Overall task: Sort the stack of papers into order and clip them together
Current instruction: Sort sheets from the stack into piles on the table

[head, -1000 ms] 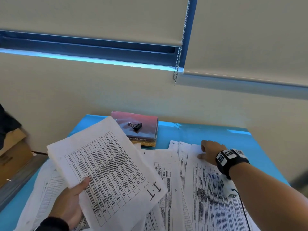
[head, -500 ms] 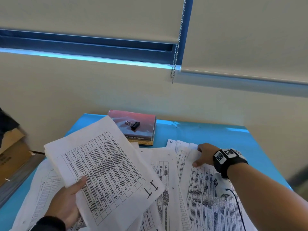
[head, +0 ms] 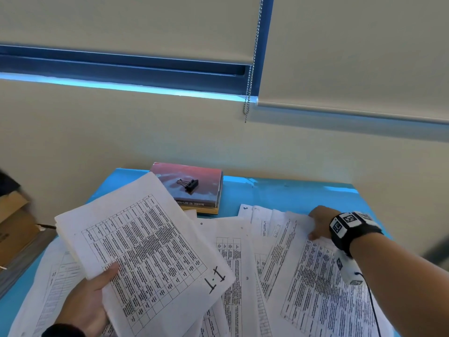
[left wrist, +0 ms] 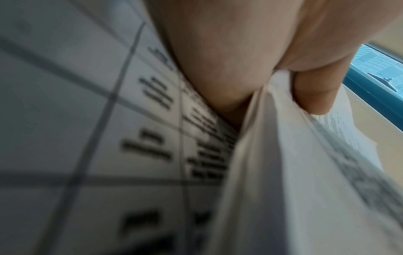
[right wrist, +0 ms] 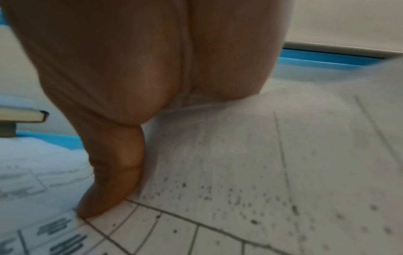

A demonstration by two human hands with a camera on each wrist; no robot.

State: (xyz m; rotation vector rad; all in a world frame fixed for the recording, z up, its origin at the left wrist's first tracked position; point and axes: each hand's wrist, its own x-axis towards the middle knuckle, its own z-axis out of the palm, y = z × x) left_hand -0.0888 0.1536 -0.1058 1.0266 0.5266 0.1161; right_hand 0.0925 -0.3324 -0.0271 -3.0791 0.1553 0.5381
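My left hand (head: pixel 107 276) grips a stack of printed table sheets (head: pixel 145 251), raised and tilted over the desk, marked "1.1" at one corner. Its thumb (left wrist: pixel 218 60) lies on top and its fingers (left wrist: pixel 314 93) curl underneath. At the right my right hand (head: pixel 314 229) pinches the far edge of a loose sheet (head: pixel 315 283), thumb (right wrist: pixel 113 172) pressed on the print, and that edge bows upward. Several more loose sheets (head: pixel 230 259) lie fanned out between the hands. A black binder clip (head: pixel 188 184) rests on a red book (head: pixel 209 181) at the back.
The blue table (head: pixel 291 193) stands against a cream wall. A bead chain (head: pixel 250 81) hangs from the blind above. A cardboard box (head: pixel 12 227) sits off the table's left edge. Bare tabletop shows behind the right-hand papers.
My right hand has slid right and taken hold of the right-hand sheet's far edge, which now lifts and has swung clockwise. The left hand's stack stays about where it was.
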